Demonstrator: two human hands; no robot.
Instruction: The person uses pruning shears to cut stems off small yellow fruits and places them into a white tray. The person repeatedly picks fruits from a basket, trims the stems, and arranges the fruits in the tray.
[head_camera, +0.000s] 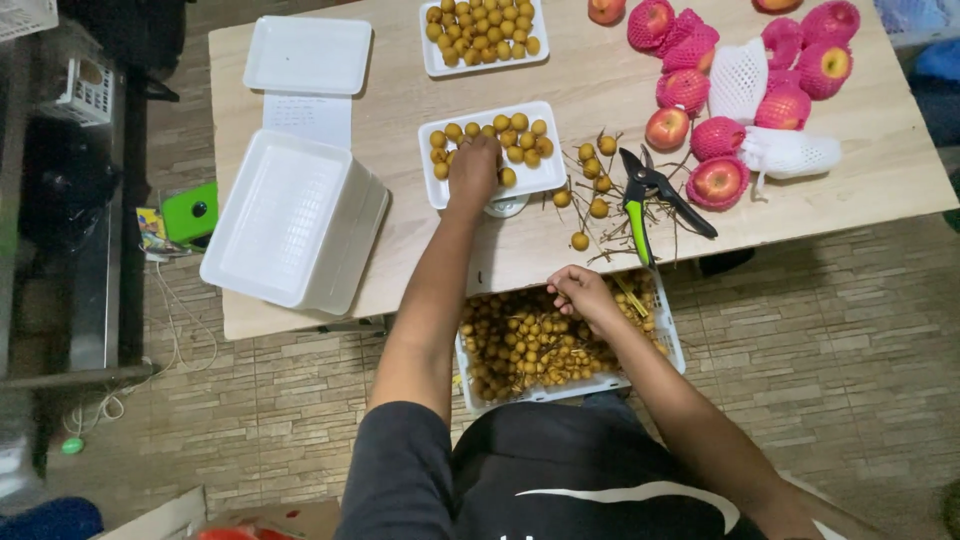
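Note:
My left hand (474, 170) reaches onto a white foam tray (548, 176) of small yellow-brown round fruits (518, 136) on the wooden table, fingers curled among the fruits. My right hand (580, 293) is down in a white plastic basket (669, 338) full of the same fruits (520, 345) on my lap, fingers closed around some fruit. Loose fruits on stems (592, 180) and green-handled pruning shears (642, 200) lie right of the tray.
A second filled fruit tray (483, 32) sits at the table's far edge. A stack of empty white trays (292, 220) and one single tray (308, 54) lie to the left. Apples in pink and white foam nets (735, 85) cover the right side. The floor is tiled.

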